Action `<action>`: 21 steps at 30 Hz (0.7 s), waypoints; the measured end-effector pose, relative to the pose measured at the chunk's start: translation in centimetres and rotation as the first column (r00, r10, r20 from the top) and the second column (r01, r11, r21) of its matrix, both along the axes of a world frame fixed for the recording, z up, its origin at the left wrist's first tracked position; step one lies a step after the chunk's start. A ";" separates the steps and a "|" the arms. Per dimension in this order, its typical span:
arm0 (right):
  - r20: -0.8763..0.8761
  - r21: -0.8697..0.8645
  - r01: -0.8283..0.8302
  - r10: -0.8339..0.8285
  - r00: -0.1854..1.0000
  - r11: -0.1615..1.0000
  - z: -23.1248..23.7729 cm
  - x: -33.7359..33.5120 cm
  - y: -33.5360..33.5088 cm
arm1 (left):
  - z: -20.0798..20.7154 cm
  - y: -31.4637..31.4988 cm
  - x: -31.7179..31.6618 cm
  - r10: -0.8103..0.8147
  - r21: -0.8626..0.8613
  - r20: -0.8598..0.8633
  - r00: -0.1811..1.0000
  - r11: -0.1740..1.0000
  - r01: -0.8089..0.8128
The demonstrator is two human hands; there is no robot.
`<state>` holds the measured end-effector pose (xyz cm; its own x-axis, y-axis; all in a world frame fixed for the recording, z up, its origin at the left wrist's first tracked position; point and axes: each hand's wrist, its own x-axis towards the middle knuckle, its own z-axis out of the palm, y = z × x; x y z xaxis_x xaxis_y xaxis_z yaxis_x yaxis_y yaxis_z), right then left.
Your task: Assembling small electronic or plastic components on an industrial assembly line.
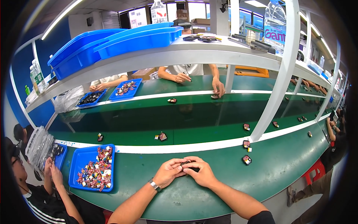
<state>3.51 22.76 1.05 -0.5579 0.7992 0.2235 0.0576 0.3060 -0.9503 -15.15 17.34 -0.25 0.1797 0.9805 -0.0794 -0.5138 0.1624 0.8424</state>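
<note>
My left hand [168,174] and my right hand [201,173] meet over the near green worktop. Their fingers are closed together on a small black part [185,163], mostly covered by the fingertips, so its exact kind is hidden. A watch with a metal band [153,184] is on my left wrist. To the left stands a blue tray [72,172] heaped with small red, white and yellow wired components [95,172]. Off to the right of my hands, a black unit with a pink and white inside [247,159] lies on the worktop.
A white rail [179,148] divides my worktop from the dark green conveyor belt [126,128], which carries several small units [163,136]. A white post [274,80] rises at right, under a shelf with blue bins [138,39]. Co-workers sit across and at left [56,175].
</note>
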 end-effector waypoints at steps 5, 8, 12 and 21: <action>0.092 0.394 0.017 -0.058 0.994 0.919 1.0 0.0 -0.4 | -0.2 0.0 -0.1 0.019 0.054 0.032 0.999 0.998 -0.021; 0.062 0.445 0.045 -0.081 0.995 0.895 1.5 0.1 -0.5 | -0.4 0.1 -0.3 -0.017 0.050 0.029 0.999 0.999 0.015; 0.035 0.520 0.088 -0.124 0.992 0.850 1.9 0.1 -0.9 | -0.7 0.2 -0.3 -0.041 0.099 0.080 0.996 0.995 0.033; 0.025 0.481 0.033 -0.051 0.998 0.876 1.8 0.1 -0.4 | -0.7 -0.1 -0.1 -0.051 0.073 0.129 0.990 0.996 0.042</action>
